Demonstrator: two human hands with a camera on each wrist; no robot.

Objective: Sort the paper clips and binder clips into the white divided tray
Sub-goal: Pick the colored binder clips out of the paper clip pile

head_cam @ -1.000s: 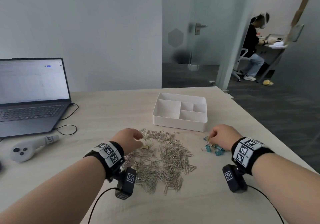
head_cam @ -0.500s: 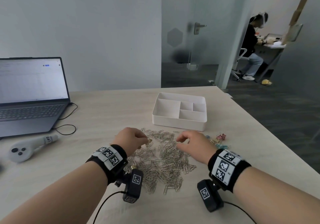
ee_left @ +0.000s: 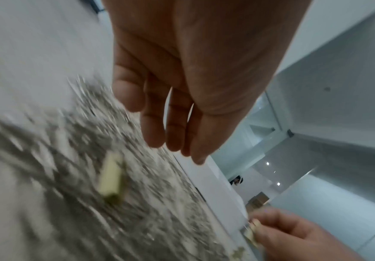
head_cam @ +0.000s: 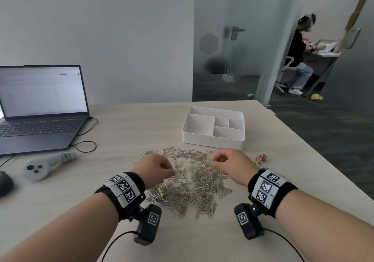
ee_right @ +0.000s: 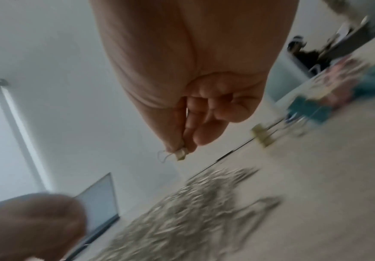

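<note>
A heap of silver paper clips (head_cam: 190,182) lies on the table in front of the white divided tray (head_cam: 212,141), whose compartments show nothing inside. My right hand (head_cam: 219,160) hovers over the heap's far right edge and pinches a small yellow binder clip (ee_right: 181,154) between thumb and fingertips. My left hand (head_cam: 159,167) hangs over the heap's left side with its fingers (ee_left: 175,141) relaxed and holding nothing. Another yellow binder clip (head_cam: 162,191) lies in the heap by my left wrist. Pink, yellow and blue binder clips (head_cam: 261,158) sit right of the heap.
An open laptop (head_cam: 40,108) stands at the back left, with a grey controller (head_cam: 44,164), a dark mouse (head_cam: 5,182) and a black cable (head_cam: 87,146) near it. The table's right edge (head_cam: 315,160) runs close to the coloured clips. A person sits beyond the glass door.
My right hand swept left from the coloured binder clips to the heap's far edge and now pinches a yellow binder clip. My left hand stayed almost in place.
</note>
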